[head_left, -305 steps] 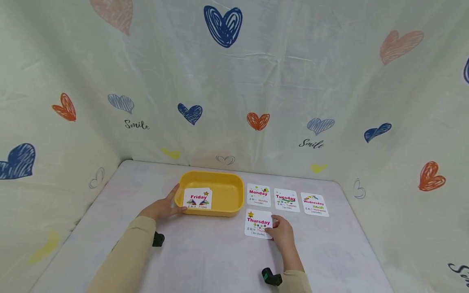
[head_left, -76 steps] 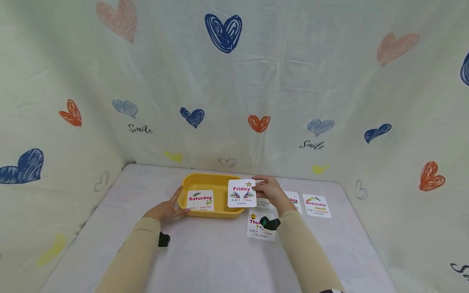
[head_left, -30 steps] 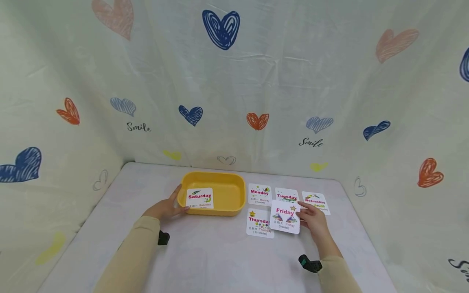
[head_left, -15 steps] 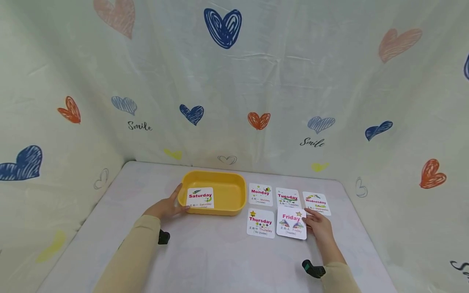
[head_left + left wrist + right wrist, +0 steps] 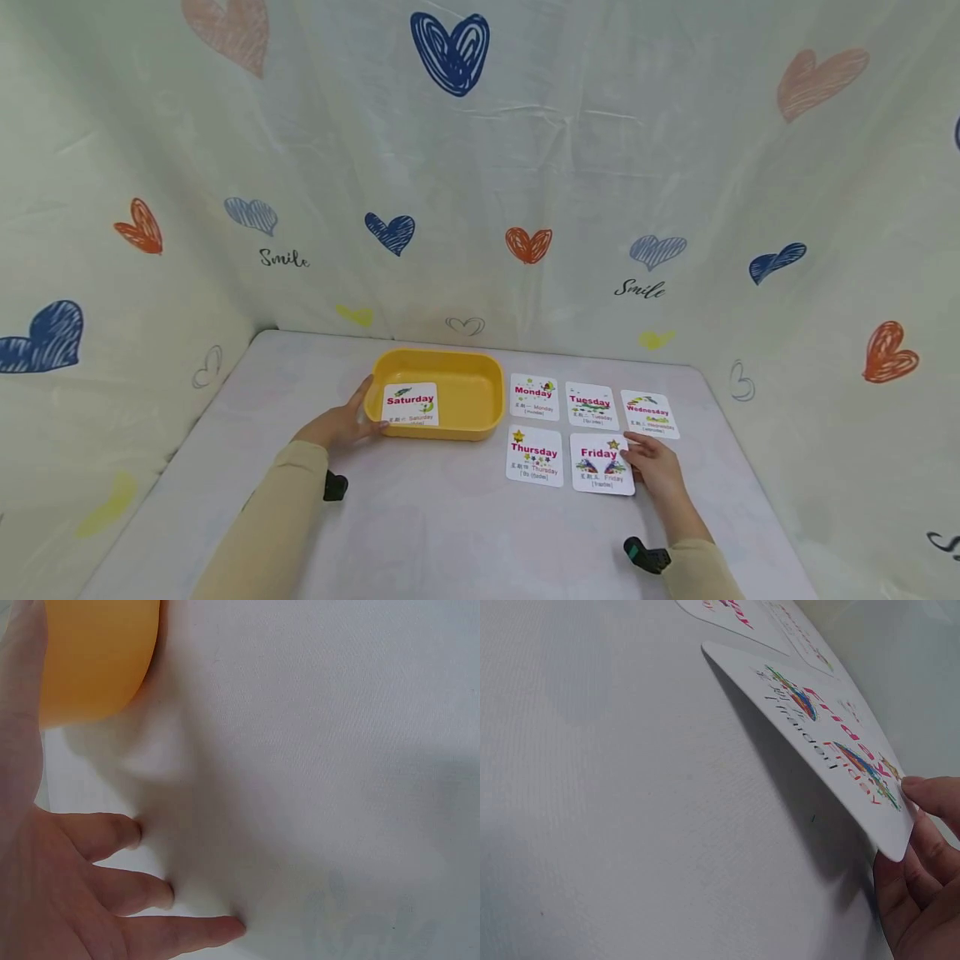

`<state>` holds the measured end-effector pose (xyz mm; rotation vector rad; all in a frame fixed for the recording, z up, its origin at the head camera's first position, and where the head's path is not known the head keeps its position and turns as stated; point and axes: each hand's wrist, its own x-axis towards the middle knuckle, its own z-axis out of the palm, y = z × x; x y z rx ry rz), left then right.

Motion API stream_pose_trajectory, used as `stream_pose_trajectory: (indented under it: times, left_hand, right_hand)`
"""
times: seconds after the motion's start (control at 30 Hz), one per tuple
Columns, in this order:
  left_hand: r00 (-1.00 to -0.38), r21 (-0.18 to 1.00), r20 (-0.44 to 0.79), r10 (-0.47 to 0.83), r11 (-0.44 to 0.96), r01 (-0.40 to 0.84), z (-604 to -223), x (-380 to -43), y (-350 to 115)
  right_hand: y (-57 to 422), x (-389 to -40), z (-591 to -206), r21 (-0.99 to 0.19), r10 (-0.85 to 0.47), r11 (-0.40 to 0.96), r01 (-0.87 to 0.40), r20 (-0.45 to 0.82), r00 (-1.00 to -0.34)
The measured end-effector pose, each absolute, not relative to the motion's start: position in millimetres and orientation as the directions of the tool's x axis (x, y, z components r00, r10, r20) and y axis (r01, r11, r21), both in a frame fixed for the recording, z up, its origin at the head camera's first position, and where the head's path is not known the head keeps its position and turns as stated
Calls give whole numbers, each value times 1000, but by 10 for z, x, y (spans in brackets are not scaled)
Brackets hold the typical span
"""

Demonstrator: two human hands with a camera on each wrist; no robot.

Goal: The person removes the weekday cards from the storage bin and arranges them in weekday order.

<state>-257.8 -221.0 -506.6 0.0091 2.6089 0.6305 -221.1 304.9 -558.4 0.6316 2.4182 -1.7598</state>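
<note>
My right hand (image 5: 657,471) pinches the right edge of a white flash card (image 5: 600,477) printed "Friday". In the right wrist view the card (image 5: 810,742) tilts, its held side raised above the table. My left hand (image 5: 335,426) rests against the left end of a yellow tray (image 5: 472,404); in the left wrist view several fingers (image 5: 180,934) spread over the tabletop beside it. A "Saturday" card (image 5: 409,406) leans inside the tray's left part. "Monday" (image 5: 534,397), "Tuesday" (image 5: 592,406) and "Wednesday" (image 5: 649,414) cards form a row, with a "Thursday" card (image 5: 534,457) below Monday.
A pale cloth covers the table (image 5: 450,525). Behind it and along both sides hang curtains (image 5: 465,167) printed with hearts. Black wrist devices sit at the left wrist (image 5: 335,486) and the right wrist (image 5: 647,555).
The right hand lifted the Friday card from the tray, exposing Saturday, and carried it right, then down beside Thursday, below Tuesday. Thursday was released earlier. The left hand stayed at the tray.
</note>
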Motion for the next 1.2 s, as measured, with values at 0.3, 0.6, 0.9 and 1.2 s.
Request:
stream_pose_trajectory:
  times: [0.3,0.6,0.9,1.2]
  left_hand:
    - [-891,427,-446,83,895,-131,-5041,-2547,-2202]
    - [-893,427,-442,84,895,-127,-5053,-2552,-2198]
    - [-894,423,-440,86,898,-122,-5050,-2552,-2201]
    - [-890,418,-448,84,900,-125,-5035,-2550,-2192]
  right_hand:
    - [3006,-2171,-5605,-846,243,401,350,-271,-932]
    - [2999,-2152,-5625,-837,235,435,332,-251,-939]
    - [3028,-2147,-5653,-837,251,426,344,-256,-934]
    - [3022,-2143,-5558,-814,247,473,338,-246,-937]
